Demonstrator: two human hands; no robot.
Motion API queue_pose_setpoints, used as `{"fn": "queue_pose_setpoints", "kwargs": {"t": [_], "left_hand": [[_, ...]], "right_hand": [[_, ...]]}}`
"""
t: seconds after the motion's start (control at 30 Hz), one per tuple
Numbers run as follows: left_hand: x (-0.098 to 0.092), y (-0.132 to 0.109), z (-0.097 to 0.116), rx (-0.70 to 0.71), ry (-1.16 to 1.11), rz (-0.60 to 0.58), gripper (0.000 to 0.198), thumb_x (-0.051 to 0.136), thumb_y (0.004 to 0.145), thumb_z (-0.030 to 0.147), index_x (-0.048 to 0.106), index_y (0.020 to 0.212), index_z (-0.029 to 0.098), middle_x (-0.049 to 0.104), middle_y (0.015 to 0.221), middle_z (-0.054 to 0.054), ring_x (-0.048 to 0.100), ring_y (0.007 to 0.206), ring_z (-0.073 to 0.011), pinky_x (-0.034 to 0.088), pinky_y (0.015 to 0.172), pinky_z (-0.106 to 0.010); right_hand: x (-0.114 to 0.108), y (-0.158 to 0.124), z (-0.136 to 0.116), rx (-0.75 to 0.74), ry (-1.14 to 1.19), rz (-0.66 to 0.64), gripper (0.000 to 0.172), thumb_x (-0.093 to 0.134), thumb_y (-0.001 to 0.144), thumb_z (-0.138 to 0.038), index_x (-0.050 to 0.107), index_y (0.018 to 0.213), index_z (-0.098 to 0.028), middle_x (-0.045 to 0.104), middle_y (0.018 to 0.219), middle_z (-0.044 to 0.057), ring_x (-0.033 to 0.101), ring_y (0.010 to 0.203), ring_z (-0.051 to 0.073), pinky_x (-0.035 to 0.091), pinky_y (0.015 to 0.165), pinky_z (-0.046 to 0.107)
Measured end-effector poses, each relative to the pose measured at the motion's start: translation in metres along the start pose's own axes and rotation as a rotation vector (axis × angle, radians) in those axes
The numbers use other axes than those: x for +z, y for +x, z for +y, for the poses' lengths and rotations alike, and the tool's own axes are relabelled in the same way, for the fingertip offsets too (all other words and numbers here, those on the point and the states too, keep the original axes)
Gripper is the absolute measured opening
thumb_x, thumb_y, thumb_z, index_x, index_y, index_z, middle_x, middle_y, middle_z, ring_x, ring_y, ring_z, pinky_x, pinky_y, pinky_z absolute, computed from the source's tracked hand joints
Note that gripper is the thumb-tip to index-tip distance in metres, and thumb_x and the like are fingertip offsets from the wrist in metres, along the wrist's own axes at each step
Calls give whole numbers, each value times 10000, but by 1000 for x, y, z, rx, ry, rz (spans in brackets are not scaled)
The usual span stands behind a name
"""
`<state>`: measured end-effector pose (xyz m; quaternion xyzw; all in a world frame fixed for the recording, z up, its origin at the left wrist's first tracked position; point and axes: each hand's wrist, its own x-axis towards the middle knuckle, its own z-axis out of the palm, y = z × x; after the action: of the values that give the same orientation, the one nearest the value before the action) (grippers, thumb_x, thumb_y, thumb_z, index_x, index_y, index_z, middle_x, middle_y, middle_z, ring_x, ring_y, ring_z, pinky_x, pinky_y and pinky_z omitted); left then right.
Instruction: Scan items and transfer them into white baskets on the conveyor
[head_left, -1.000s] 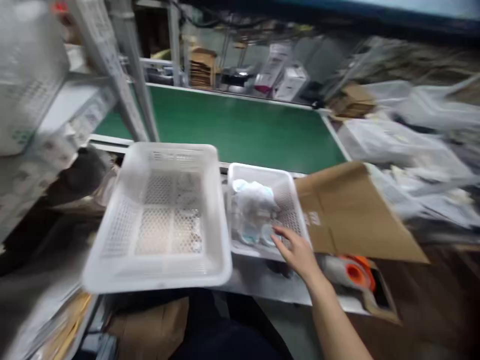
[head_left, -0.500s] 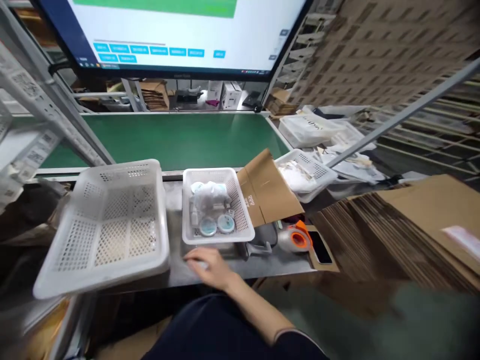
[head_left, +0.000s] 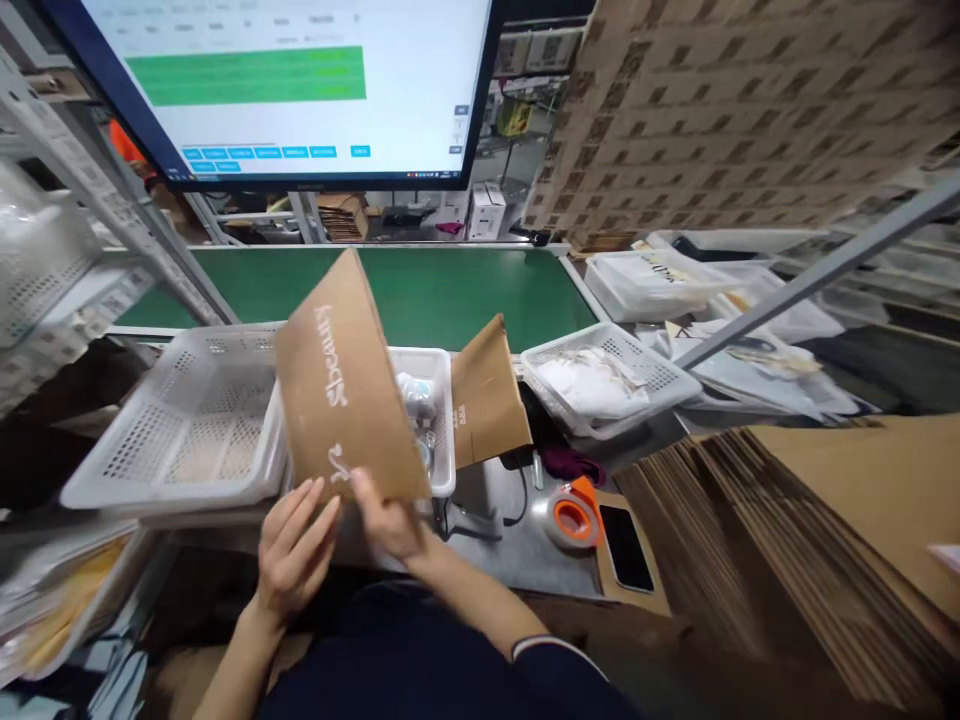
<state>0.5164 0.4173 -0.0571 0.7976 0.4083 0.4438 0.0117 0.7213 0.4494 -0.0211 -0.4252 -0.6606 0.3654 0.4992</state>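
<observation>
A folded flat cardboard box (head_left: 337, 370) with white lettering stands tilted before me, partly hiding the small white basket (head_left: 442, 430). My right hand (head_left: 386, 515) grips its lower edge, thumb on the printed face and the other fingers hidden. Fingers stretched, my left hand (head_left: 296, 550) rests its fingertips at the lower left edge of the cardboard; its thumb is out of sight. Round-lidded jars in clear wrap (head_left: 421, 400) show in the small basket. Against that basket's right side leans another piece of cardboard (head_left: 487, 400).
A larger white basket (head_left: 172, 490) is at left. Tape in an orange dispenser (head_left: 574, 515) and a phone (head_left: 627, 545) lie at right, near stacked cardboard (head_left: 720, 520). Behind are a basket of white packets (head_left: 600, 380), a green conveyor (head_left: 465, 280) and a monitor (head_left: 262, 110).
The lettered cardboard has come into view, held over the small basket. My left hand has appeared, and my right hand has gone from the table edge to the cardboard. The view has shifted.
</observation>
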Motion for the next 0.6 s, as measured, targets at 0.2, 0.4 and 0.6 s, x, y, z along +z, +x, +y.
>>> {"fn": "queue_pose_setpoints", "kwargs": {"t": [0.2, 0.4, 0.6], "left_hand": [[106, -10, -1, -1276, -712, -308, 420, 865, 862, 507, 753, 1134, 207, 789, 1240, -180, 776, 1158, -378, 638, 1056, -530], [186, 2, -6, -2069, -1325, -219, 489, 648, 1069, 513, 567, 1338, 113, 737, 952, -171, 826, 936, -327, 658, 992, -448], [233, 38, -25, -2087, -1140, -110, 507, 501, 1075, 167, 475, 1571, 62, 770, 1029, -156, 824, 892, -249, 626, 1072, -376]], "right_hand": [[-92, -20, 91, 264, -336, 495, 597, 418, 1098, -530, 760, 1344, -107, 791, 1341, 218, 746, 1297, 355, 586, 1152, 529], [-101, -39, 118, 722, -636, 120, 537, 515, 1087, -394, 624, 1503, -71, 828, 1181, 230, 810, 1077, 369, 590, 960, 434], [-101, -116, 142, 742, -534, 246, 542, 451, 1051, -567, 758, 1319, -211, 854, 973, 101, 840, 936, 333, 626, 802, 391]]}}
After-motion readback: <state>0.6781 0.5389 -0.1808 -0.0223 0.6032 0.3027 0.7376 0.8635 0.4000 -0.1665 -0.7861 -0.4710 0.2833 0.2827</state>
